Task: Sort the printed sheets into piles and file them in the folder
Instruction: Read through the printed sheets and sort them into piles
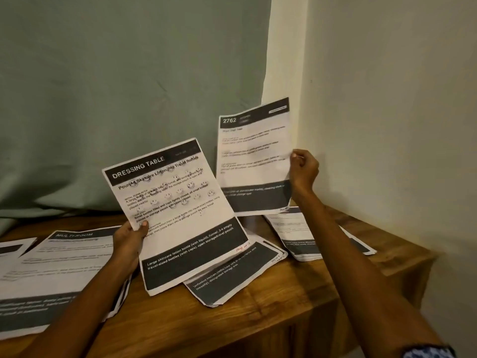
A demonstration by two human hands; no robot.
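Wooden table bearing sorted printed sheets, with two sheets held above it.
Left hand pinched the "DRESSING TABLE" sheet over the middle pile; farther back, right hand grasped the "2762" sheet before the wall corner.

left hand: raised, thumb on top, fingers underneath, pinching a sheet's left edge; forearm running in from the lower left. right hand: raised higher, fingers curled, gripping another sheet's right edge; forearm stretched up from the lower right, patterned sleeve at the frame's bottom edge. hands well apart.
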